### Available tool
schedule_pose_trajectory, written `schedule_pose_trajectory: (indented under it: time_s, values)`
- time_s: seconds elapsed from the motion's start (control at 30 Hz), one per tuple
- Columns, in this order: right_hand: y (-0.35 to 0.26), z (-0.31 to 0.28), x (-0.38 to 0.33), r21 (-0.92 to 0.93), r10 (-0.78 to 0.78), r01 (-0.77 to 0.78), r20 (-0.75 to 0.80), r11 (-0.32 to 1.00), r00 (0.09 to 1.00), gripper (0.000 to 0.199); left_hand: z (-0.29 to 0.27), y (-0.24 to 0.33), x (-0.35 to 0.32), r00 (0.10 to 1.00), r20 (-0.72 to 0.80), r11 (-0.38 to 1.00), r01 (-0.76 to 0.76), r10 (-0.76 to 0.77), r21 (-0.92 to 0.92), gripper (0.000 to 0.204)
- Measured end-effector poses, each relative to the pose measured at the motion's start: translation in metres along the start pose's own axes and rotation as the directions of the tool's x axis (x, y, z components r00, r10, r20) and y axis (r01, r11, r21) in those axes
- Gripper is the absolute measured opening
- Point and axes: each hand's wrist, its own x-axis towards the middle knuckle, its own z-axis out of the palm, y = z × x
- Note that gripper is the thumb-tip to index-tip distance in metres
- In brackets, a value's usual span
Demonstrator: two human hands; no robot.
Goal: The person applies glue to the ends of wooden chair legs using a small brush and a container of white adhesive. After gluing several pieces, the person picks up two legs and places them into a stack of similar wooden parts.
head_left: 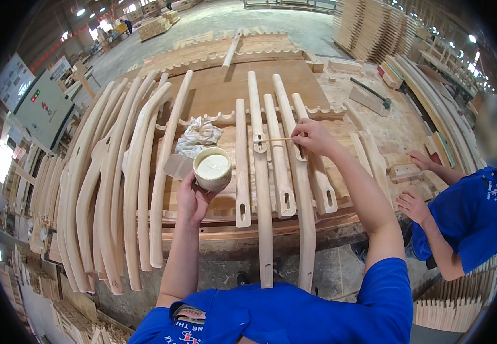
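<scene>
My left hand [192, 198] holds a small round cup of white glue [212, 168] above the workbench. My right hand [312, 136] pinches a thin wooden stick [272, 140], whose tip touches a slot in a long pale wooden leg piece [258, 172]. Several similar slotted leg pieces [286, 166] lie side by side under both hands on the wooden bench [225, 86].
Several curved wooden pieces [111, 183] lie in a row at the left. A crumpled white rag [198, 136] sits beyond the cup. A co-worker in blue [472, 218] works at the right with both hands on small wood blocks [403, 170]. Stacks of wood [374, 28] stand behind.
</scene>
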Motion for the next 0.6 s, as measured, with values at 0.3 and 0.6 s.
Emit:
schedule_pose_trajectory:
  time_s: [0.3, 0.6]
  values:
    - [0.007, 0.001, 0.002, 0.005, -0.023, 0.023, -0.011, 1.0, 1.0, 0.015, -0.003, 0.001, -0.003, 0.999, -0.035, 1.0, 0.002, -0.001, 0.004, 0.044]
    - [0.007, 0.001, 0.008, -0.011, 0.038, -0.038, -0.035, 0.999, 0.999, 0.016, -0.008, 0.002, -0.003, 0.999, -0.041, 1.0, 0.011, -0.012, -0.008, 0.045]
